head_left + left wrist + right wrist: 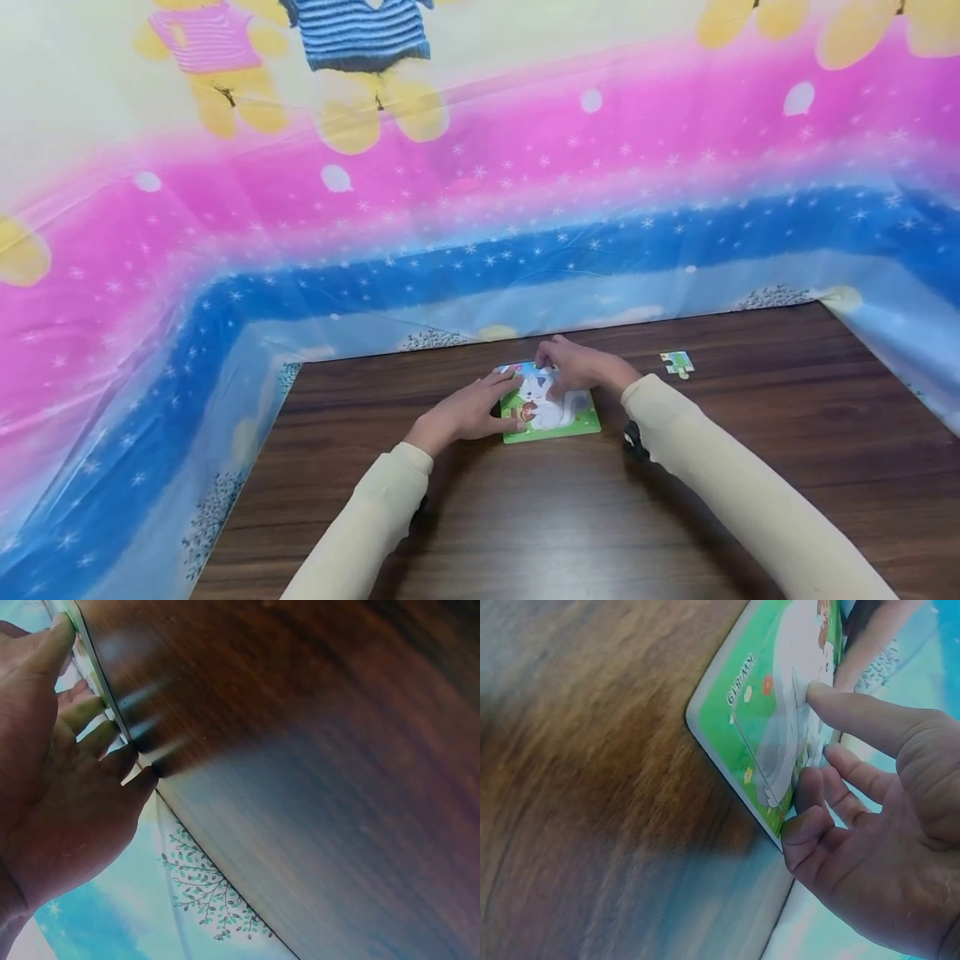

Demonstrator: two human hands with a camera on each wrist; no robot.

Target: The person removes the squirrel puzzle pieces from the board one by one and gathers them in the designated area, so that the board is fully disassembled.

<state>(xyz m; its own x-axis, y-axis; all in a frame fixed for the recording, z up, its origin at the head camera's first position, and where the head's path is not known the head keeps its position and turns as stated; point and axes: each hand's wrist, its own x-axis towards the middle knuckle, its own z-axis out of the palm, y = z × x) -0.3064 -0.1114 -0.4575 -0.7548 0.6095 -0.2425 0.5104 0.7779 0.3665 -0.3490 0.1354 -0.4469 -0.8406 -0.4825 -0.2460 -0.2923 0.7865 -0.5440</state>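
Note:
A square jigsaw puzzle (558,423), showing a white bushy-tailed animal on green grass, lies near the table's far edge. My left hand (480,407) rests at its left side, fingers spread out and thumb along the lower left; the left wrist view shows those fingers (97,737) along the board's edge. Over the upper part, my right hand (579,368) pinches at a puzzle piece between thumb and bent index finger, mostly hidden under the hand. In the right wrist view the thumb (855,712) touches the picture, and other fingers curl at the board's edge.
One loose puzzle piece (678,362) lies to the right of my right hand. The dark wood table (510,517) ends just behind the puzzle, where a colourful printed cloth (465,283) hangs. A small black object (635,439) sits under the right cuff.

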